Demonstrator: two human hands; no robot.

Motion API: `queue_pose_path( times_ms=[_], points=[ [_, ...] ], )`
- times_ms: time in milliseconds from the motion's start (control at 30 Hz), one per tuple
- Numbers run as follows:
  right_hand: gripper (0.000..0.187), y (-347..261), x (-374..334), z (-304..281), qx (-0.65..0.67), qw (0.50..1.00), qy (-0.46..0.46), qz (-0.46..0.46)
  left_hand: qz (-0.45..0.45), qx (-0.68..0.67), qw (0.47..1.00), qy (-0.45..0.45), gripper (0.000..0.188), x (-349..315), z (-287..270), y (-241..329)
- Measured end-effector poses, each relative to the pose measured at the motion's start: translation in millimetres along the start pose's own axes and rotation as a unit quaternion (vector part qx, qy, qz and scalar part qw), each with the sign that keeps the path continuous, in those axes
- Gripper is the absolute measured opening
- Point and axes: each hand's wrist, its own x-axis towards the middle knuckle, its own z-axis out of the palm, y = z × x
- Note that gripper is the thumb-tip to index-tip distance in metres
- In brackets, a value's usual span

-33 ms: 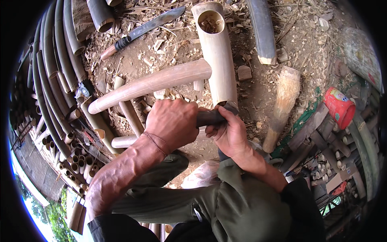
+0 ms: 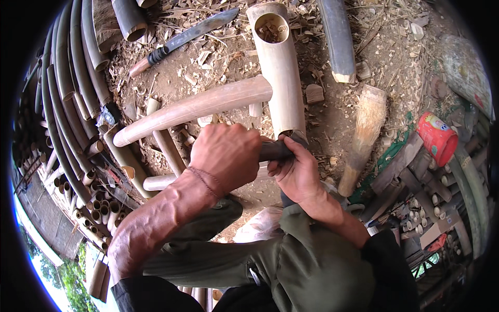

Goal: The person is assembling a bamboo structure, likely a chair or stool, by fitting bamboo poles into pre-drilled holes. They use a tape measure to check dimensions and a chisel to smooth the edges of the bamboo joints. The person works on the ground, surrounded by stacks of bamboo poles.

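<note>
A dark, rounded handle-like piece (image 2: 275,151) spans the gap between my two hands. My left hand (image 2: 226,155), in a fist, wraps its left end. My right hand (image 2: 298,171) pinches its right end, thumb on top, beside the lower opening of a thick pale bamboo post (image 2: 283,88). Whether a blade extends from the dark piece is hidden. The post has a round hole near its far end. A bamboo rail (image 2: 192,109) joins its side and runs left, with a thinner bamboo strut (image 2: 169,152) below it.
A machete (image 2: 189,39) lies at the far left among wood shavings. Dark bamboo (image 2: 338,41) and a frayed wooden mallet-like piece (image 2: 364,138) lie right, near a red container (image 2: 437,139). Bamboo poles (image 2: 78,99) are stacked left. My knee (image 2: 327,265) is close below.
My left hand has shifted slightly right and up, nearer my right hand, so less of the dark piece shows between them. The bamboo frame stays put.
</note>
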Motion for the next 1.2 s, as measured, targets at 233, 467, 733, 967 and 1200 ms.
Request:
queue_pose_path(
  times_ms=[233, 467, 733, 967, 1200],
  points=[
    [0.037, -8, -12, -7, 0.106, 0.994, 0.019, 0.035, 0.117, 0.134, 0.984, -0.004, 0.012, 17, -44, 52],
    [0.026, 22, -14, -24, 0.089, 0.98, -0.052, 0.168, 0.108, 0.034, 0.989, -0.093, 0.007, 8, -3, -27],
    [0.027, 11, -22, -15, -0.253, 0.947, 0.146, 0.132, 0.029, -0.351, 0.932, -0.084, 0.035, -23, 140, -47],
    [0.022, -13, -46, -33, -0.635, 0.767, 0.092, -0.017, -0.108, -0.523, 0.846, 0.0, 0.044, -48, 194, 82],
    [0.026, -11, -41, -39, -0.271, 0.959, -0.006, 0.083, 0.079, -0.081, 0.992, 0.061, 0.017, -46, 94, 5]
  ],
)
